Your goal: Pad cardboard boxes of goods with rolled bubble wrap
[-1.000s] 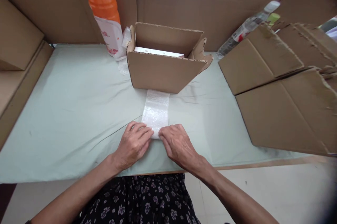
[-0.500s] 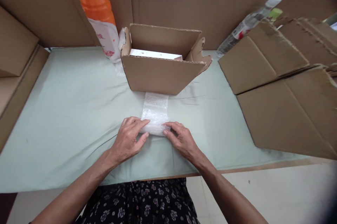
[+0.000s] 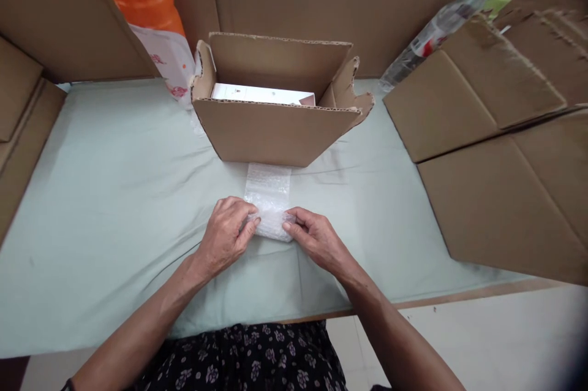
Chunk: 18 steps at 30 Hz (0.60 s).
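A strip of clear bubble wrap [image 3: 271,195] lies flat on the cloth, and its near end is folded into a thicker roll. My left hand [image 3: 227,228] pinches the left end of that roll between thumb and fingers. At the right end, my right hand [image 3: 315,236] grips the roll the same way. Whether anything lies inside the wrap cannot be made out. Just beyond the strip stands an open cardboard box [image 3: 275,133], its flaps raised. A white box [image 3: 264,95] shows inside it, mostly hidden by the front wall.
The table has a pale green cloth [image 3: 114,195]. An orange-topped bottle [image 3: 151,17] stands at the back left, a clear plastic bottle [image 3: 441,29] at the back right. Large cardboard boxes [image 3: 500,195] fill the right side. More cardboard [image 3: 18,97] stands on the left.
Both hands have closed from resting on the bubble wrap to pinching the roll's two ends. My view has shifted slightly; the box stays in place on the cloth.
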Motion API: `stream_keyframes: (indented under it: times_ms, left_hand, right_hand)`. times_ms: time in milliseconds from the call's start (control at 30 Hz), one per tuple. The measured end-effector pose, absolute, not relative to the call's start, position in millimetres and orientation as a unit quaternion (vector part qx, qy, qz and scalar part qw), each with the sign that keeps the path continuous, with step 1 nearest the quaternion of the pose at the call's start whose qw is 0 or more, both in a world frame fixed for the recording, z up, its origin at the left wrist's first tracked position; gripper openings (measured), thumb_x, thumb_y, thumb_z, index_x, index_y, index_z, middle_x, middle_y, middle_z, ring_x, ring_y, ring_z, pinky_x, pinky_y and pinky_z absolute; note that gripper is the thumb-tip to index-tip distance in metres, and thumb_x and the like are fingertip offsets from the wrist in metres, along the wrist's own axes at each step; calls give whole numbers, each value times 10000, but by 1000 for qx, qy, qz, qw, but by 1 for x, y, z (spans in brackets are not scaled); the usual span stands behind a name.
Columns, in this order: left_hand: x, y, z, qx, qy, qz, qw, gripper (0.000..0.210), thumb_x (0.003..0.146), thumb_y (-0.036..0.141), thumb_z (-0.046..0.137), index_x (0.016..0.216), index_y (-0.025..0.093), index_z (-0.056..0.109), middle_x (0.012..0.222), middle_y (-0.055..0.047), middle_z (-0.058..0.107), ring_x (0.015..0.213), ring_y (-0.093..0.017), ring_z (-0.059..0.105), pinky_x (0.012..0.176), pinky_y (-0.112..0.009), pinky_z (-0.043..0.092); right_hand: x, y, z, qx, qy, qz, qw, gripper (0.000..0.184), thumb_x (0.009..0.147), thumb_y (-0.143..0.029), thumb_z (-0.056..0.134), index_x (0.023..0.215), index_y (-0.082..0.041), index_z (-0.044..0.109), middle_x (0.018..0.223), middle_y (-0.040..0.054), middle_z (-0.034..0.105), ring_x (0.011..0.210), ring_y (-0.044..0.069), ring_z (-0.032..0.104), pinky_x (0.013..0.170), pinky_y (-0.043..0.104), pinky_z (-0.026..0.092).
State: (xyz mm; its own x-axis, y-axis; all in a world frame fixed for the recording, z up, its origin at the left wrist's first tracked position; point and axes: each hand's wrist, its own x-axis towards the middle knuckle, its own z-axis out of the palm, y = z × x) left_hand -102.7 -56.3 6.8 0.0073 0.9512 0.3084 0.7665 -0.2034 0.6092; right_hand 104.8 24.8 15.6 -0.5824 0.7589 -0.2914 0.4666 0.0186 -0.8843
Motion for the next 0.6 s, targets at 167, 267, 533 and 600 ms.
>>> stream_keyframes:
  times_ms: [167, 267, 533, 600]
  left_hand:
    - [-103, -47, 7, 626, 678, 327, 203, 129, 939, 263, 536, 911, 182, 631, 835, -46, 674, 805, -199, 599, 759, -337, 452]
    - [-100, -39, 9, 572, 720, 300, 252, 126, 902, 289, 540, 878, 199, 625, 792, -31, 661, 758, -198, 587, 717, -331, 447]
    - [-100, -24, 8, 516, 751, 305, 276, 331, 829, 280, 570, 1139, 179, 629, 910, -47, 672, 776, -200, 598, 760, -359, 486]
    - [-99, -28, 8, 492, 754, 342, 268, 385, 828, 305, 599, 1188, 170, 618, 986, -68, 660, 842, -208, 605, 803, -371, 497]
  right_hand:
    - [98, 34, 16, -443, -739, 492, 125, 206, 931, -359, 560, 974, -186, 661, 668, -28, 568, 593, 125, 495, 590, 257, 389]
    - [97, 29, 16, -461, -807, 302, 210, 248, 961, -352, 559, 1126, -186, 643, 873, 40, 691, 687, 162, 601, 704, 313, 442]
    - [91, 9, 19, -274, -944, 78, 169, 295, 963, -234, 567, 1250, -177, 605, 1288, 130, 678, 1163, 284, 597, 953, 441, 400]
    - [84, 15, 13, -277, -945, 81, 157, 297, 965, -168, 531, 1250, -163, 615, 1252, 122, 700, 1123, 270, 613, 944, 436, 401]
